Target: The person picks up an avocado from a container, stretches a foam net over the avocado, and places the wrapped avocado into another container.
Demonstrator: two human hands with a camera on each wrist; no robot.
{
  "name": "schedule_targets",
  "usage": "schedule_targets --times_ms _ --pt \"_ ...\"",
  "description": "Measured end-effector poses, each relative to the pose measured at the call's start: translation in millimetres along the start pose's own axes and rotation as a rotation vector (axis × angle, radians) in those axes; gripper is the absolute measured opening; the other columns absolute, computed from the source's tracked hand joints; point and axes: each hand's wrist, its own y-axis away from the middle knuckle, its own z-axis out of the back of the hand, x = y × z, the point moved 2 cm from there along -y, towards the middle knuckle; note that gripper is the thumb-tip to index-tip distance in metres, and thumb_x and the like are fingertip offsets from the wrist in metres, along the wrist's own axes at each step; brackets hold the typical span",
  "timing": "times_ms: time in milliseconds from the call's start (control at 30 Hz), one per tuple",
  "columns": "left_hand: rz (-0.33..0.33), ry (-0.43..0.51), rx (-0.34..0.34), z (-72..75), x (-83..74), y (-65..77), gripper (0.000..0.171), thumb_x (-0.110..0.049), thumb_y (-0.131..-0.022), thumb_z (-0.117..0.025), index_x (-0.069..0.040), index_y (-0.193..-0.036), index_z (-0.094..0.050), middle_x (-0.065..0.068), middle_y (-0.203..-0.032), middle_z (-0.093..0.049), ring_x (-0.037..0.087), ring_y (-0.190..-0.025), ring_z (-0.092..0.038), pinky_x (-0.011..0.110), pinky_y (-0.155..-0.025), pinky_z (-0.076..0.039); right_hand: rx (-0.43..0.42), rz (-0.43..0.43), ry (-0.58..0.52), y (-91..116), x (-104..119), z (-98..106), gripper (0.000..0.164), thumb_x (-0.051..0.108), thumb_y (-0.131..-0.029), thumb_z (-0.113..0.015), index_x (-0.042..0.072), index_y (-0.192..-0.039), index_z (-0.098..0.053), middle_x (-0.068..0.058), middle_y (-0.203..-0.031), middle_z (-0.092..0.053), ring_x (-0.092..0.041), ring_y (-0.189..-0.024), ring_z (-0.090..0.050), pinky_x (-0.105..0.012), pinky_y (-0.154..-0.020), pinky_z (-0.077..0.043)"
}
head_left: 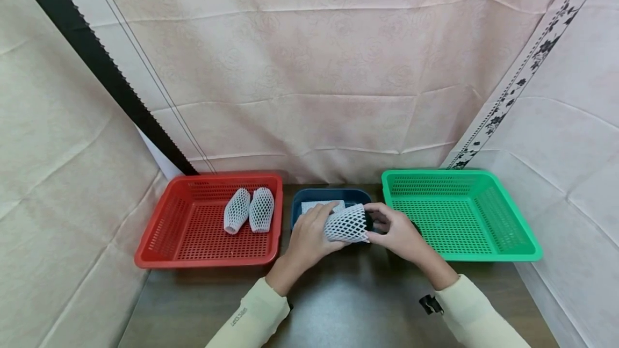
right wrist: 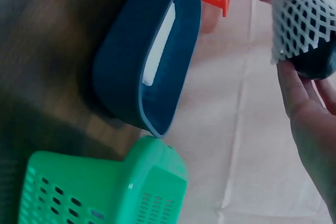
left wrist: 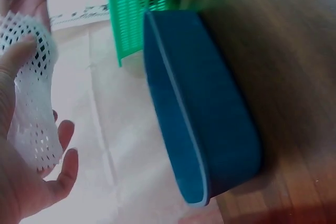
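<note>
Both hands hold a white foam net sleeve with a dark rounded object partly inside, above the dark blue tray (head_left: 355, 192). My left hand (head_left: 307, 238) grips the sleeve (head_left: 344, 225) round its body, thumb on top in the left wrist view. At the sleeve's right end, the thumb and fingers of my right hand (head_left: 398, 232) hold the dark object (right wrist: 315, 62) at the sleeve's rim. Its smooth blackish end sticks out of the mesh; the rest is covered by the sleeve. More flat white foam netting (right wrist: 159, 48) lies in the blue tray.
A red basket (head_left: 208, 262) on the left contains two net-wrapped pieces (head_left: 261, 209), side by side. To the right stands a green basket (head_left: 464, 257). Cloth walls (head_left: 309, 69) rise behind and at both sides of the brown table (head_left: 348, 305).
</note>
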Motion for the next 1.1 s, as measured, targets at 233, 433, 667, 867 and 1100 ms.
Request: schedule_targets --times_ms 233,433,667,867,1100 --pt "0.194 0.491 0.022 10.9 11.8 0.5 0.072 -0.037 -0.083 -0.087 -0.023 -0.144 -0.052 0.000 -0.135 -0.063 0.019 -0.115 -0.059 0.039 -0.095 -0.055 -0.037 -0.035 -0.193 2.9 -7.5 3.3 0.055 0.008 -0.093 -0.075 0.004 -0.143 -0.051 -0.023 -0.143 -0.054 -0.039 -0.127 -0.060 -0.033 -0.095 -0.058" --pt "0.264 0.928 0.012 7.1 17.2 4.4 0.048 -0.005 -0.092 -0.075 -0.006 -0.136 -0.056 0.018 -0.139 -0.055 0.029 -0.115 -0.059 0.030 -0.091 -0.059 -0.066 -0.045 -0.268 4.2 -12.4 4.0 0.053 0.005 -0.095 -0.072 0.004 -0.143 -0.050 -0.022 -0.140 -0.054 -0.037 -0.127 -0.058 -0.023 -0.091 -0.057" --pt "0.305 0.920 -0.001 2.3 14.6 3.7 0.042 -0.006 -0.090 -0.078 -0.011 -0.129 -0.063 0.010 -0.133 -0.060 0.026 -0.114 -0.056 0.028 -0.090 -0.056 -0.035 -0.059 -0.240 3.8 -9.1 2.0 0.055 0.008 -0.093 -0.075 0.003 -0.143 -0.052 -0.023 -0.141 -0.056 -0.037 -0.127 -0.061 -0.031 -0.095 -0.057" --pt "0.304 0.859 0.067 3.2 11.4 1.5 0.044 -0.016 -0.090 -0.080 -0.018 -0.131 -0.065 0.004 -0.135 -0.061 0.025 -0.120 -0.054 0.034 -0.095 -0.054 -0.035 -0.057 -0.209 1.4 -3.8 -0.2 0.054 -0.004 -0.092 -0.066 -0.004 -0.144 -0.050 -0.028 -0.139 -0.058 -0.039 -0.126 -0.062 -0.035 -0.095 -0.057" --pt "0.258 0.806 0.119 3.6 7.6 0.7 0.059 -0.021 -0.087 -0.084 -0.020 -0.140 -0.059 0.001 -0.138 -0.061 0.024 -0.121 -0.055 0.038 -0.101 -0.050 -0.043 -0.034 -0.163 -3.5 -1.2 -3.6 0.052 -0.007 -0.089 -0.064 -0.004 -0.140 -0.054 -0.025 -0.132 -0.063 -0.030 -0.116 -0.066 -0.029 -0.087 -0.059"
